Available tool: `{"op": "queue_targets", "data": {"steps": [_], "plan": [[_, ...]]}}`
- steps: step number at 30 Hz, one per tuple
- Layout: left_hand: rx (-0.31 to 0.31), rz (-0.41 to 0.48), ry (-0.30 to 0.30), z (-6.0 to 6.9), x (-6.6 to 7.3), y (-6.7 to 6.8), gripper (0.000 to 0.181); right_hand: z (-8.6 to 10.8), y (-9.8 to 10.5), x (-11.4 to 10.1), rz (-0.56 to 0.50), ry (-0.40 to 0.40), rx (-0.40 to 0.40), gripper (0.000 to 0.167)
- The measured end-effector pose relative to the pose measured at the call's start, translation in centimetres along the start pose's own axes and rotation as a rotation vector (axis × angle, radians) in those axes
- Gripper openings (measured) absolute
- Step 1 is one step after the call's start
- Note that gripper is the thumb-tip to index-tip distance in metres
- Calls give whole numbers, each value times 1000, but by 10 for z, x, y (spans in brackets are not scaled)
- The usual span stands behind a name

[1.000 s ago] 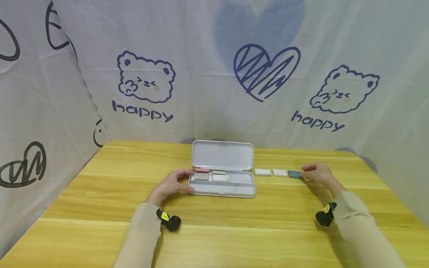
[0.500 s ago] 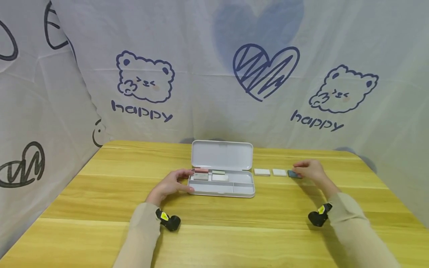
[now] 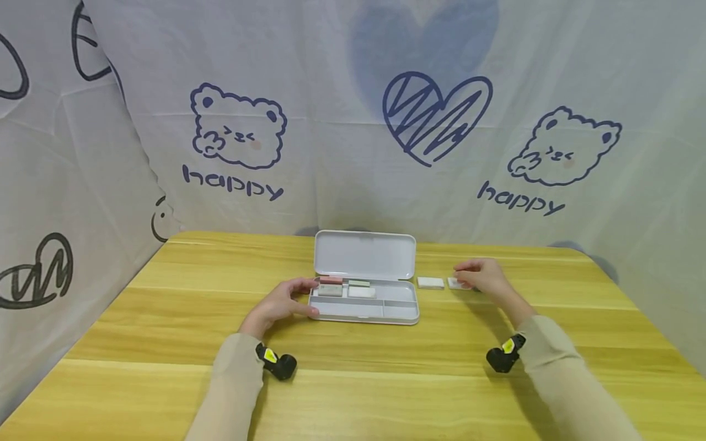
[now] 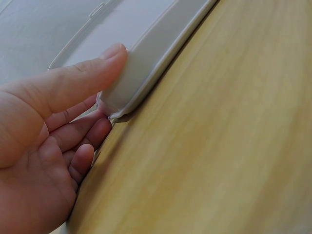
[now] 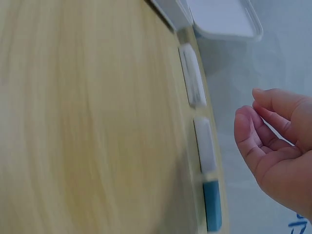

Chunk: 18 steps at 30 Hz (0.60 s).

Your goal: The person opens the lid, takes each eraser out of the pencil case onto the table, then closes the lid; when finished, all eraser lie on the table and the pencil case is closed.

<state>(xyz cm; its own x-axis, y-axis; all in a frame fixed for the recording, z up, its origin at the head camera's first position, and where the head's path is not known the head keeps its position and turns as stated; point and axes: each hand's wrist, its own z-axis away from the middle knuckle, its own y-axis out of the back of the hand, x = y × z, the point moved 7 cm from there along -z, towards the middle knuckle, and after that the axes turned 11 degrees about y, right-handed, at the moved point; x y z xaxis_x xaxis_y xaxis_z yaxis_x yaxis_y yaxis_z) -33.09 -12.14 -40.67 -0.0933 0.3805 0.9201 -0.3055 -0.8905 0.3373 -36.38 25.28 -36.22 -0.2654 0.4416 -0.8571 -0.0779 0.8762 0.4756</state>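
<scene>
Head view gives me the layout: an open pencil case [image 3: 353,319] lies lengthwise across the counter [image 3: 386,380], with grey [image 3: 330,291] and white [image 3: 361,293] erasers in its rear compartment. Off its right end sit an inner white eraser [image 3: 430,283] and an outer white eraser [image 3: 452,283], their long axes running left to right like the case's. I have the right hand [image 3: 485,278] nearer, partly covering the outer one; the left hand [image 3: 281,305] grips the case's left end, well apart from that row.

Left wrist view: I see the thumb against the case's wall and fingers curled around the corner.

Right wrist view: the fingers are loosely bent, holding nothing, and from here I can't judge contact. A blue eraser [image 5: 213,205] ends the row, farthest from the case. For reach, I judge what matters is that all three lie between the case and the row's outer end, on the right hand's side.
</scene>
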Motion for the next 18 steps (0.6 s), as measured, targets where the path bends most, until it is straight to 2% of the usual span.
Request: {"op": "queue_targets", "data": {"steps": [5, 14, 18], "plan": [[-1, -1, -6, 0, -1, 0, 63, -4, -17, -8, -57, 17, -10, 34], [-7, -1, -13, -1, 0, 0, 64, -10, -48, -21, -42, 20, -29, 29], [-7, -1, -9, -1, 0, 0, 64, -12, -63, -27, -61, 51, -52, 26]]}}
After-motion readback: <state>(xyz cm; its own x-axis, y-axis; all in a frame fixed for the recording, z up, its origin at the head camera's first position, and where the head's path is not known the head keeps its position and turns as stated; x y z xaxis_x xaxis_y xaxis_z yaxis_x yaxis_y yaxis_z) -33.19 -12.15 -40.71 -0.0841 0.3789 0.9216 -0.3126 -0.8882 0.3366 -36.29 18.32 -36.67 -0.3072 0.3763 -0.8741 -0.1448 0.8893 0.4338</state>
